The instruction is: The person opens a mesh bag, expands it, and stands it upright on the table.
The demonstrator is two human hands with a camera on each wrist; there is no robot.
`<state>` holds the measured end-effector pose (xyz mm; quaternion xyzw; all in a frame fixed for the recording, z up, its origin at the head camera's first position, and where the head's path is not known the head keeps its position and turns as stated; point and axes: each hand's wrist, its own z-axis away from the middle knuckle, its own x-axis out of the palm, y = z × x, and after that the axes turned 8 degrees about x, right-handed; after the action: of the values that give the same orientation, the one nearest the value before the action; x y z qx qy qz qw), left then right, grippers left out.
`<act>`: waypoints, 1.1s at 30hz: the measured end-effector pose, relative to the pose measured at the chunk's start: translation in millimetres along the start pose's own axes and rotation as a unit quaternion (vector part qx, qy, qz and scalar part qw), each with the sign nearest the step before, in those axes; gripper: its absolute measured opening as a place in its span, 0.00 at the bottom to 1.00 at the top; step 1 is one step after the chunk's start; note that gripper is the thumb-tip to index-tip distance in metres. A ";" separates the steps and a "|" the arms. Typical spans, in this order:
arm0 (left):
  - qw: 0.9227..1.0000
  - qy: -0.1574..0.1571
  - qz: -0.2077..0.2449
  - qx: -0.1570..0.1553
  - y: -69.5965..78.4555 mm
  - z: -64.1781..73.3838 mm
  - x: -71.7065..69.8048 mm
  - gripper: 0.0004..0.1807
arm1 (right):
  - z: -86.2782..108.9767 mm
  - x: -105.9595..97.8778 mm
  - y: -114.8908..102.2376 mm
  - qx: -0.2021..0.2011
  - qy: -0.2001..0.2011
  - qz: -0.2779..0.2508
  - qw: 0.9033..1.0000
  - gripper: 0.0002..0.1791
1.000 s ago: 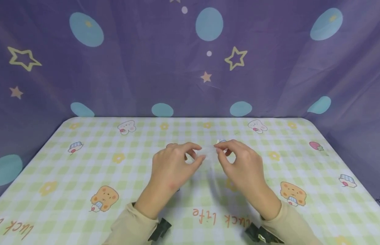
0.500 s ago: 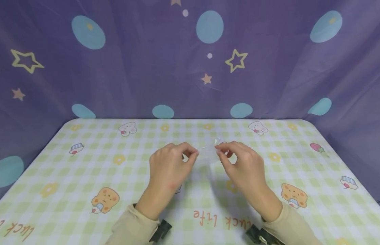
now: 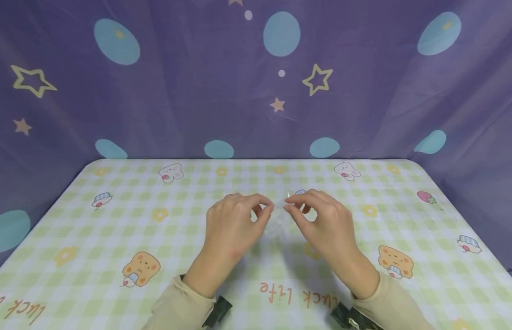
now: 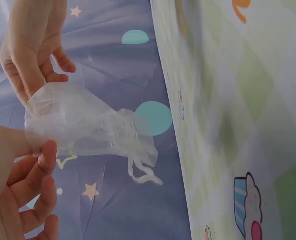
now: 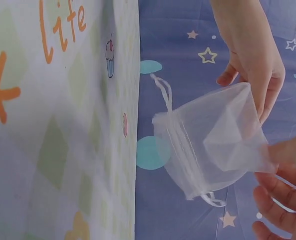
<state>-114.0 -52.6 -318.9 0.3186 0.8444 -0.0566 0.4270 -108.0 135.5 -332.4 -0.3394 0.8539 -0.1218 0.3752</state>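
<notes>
A sheer white organza drawstring bag [image 4: 73, 117] hangs between both hands above the table, its drawstring end lowest. In the head view the bag [image 3: 274, 224] is faint against the cloth. The left hand [image 3: 237, 224] pinches one corner of its upper edge between thumb and finger; that hand [image 4: 18, 185] fills the lower left of the left wrist view. The right hand [image 3: 326, 220] pinches the opposite corner, as the right wrist view shows with the hand [image 5: 285, 190] beside the bag [image 5: 207, 140]. A clear glint [image 3: 291, 194] shows just above the right fingertips; its source is unclear.
Underneath is a table [image 3: 190, 247] with a green-and-white checked cloth printed with cartoons and lettering. A purple curtain [image 3: 223, 91] with stars and blue ovals rises behind it. Both forearms carry dark straps [image 3: 216, 311] near the cuffs.
The left thumb and finger, parted at first, have closed on the bag. After a slight move to the left, that hand has come back right, nearer the right hand. The right hand has shifted slightly left.
</notes>
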 end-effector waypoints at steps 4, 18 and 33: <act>1.000 0.029 0.006 0.001 0.7 0.2 -0.1 0.05 | 0.8 0.4 -1.5 0.028 -0.027 0.002 0.999 0.15; 1.000 0.012 -0.006 -0.011 -1.5 -0.5 0.6 0.07 | -0.4 -0.5 0.0 0.051 -0.037 -0.001 0.998 0.09; 0.999 0.032 -0.011 -0.020 -1.7 1.5 1.1 0.05 | 0.2 -0.4 0.6 0.036 -0.011 -0.005 0.999 0.07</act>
<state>-114.5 -54.0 -320.9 0.3025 0.8619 -0.0342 0.4056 -108.0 136.2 -332.5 -0.3312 0.8430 -0.1507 0.3962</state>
